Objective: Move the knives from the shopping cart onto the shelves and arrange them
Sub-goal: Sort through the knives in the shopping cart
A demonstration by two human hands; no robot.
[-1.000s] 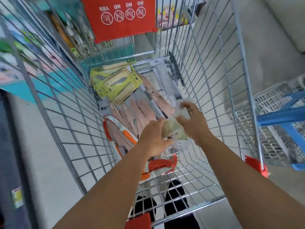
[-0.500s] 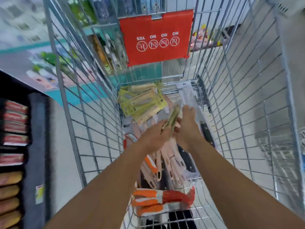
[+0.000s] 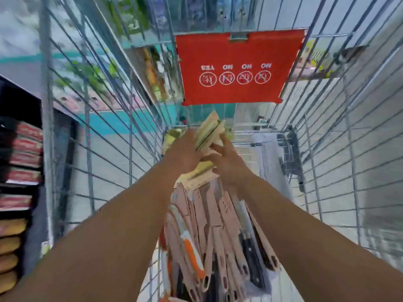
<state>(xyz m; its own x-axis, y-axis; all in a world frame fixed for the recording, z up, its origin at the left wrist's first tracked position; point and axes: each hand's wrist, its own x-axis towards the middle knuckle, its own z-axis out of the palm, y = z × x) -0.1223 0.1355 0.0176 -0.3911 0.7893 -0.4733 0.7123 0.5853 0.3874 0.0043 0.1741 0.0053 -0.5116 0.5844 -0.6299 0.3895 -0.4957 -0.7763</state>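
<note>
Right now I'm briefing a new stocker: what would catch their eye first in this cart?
The red warning sign on the cart's far end stands out. Below it, both hands, left hand and right hand, grip a stack of yellow-green knife packs. Pink packaged knives lie heaped nearer the camera.

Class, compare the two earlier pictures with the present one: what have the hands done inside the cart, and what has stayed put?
Both hands moved toward the cart's far end. The left hand and right hand now hold a stack of yellow-green knife packs between them, tilted up above the cart floor. The pink knives and the red sign stayed put.
</note>
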